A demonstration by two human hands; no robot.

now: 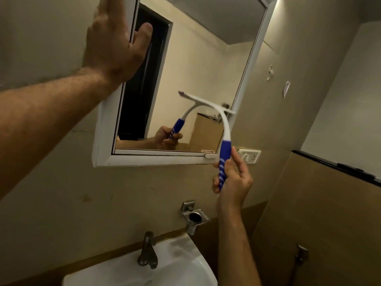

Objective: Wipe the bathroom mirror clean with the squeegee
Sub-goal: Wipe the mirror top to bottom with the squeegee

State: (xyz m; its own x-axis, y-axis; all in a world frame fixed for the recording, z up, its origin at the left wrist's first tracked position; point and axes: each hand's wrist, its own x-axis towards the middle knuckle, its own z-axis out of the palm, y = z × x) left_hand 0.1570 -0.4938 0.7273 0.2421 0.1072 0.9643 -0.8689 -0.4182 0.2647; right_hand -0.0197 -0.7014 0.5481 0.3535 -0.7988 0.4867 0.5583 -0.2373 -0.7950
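A white-framed bathroom mirror point(198, 65) hangs on the beige wall above the sink. My right hand point(235, 180) grips the blue ribbed handle of a white squeegee point(223, 129). The squeegee blade lies against the glass near the mirror's lower right, tilted, with its right end at the frame. My left hand point(115, 44) holds the mirror's upper left edge, fingers behind the frame and thumb on the glass. The glass reflects the squeegee, my right hand and a dark doorway.
Below the mirror is a white sink point(144, 273) with a metal tap point(148, 252). A chrome holder point(194, 216) is fixed to the wall beneath my right hand. A white switch plate point(249, 155) sits right of the mirror's lower corner. A dark ledge point(338, 166) runs along the right wall.
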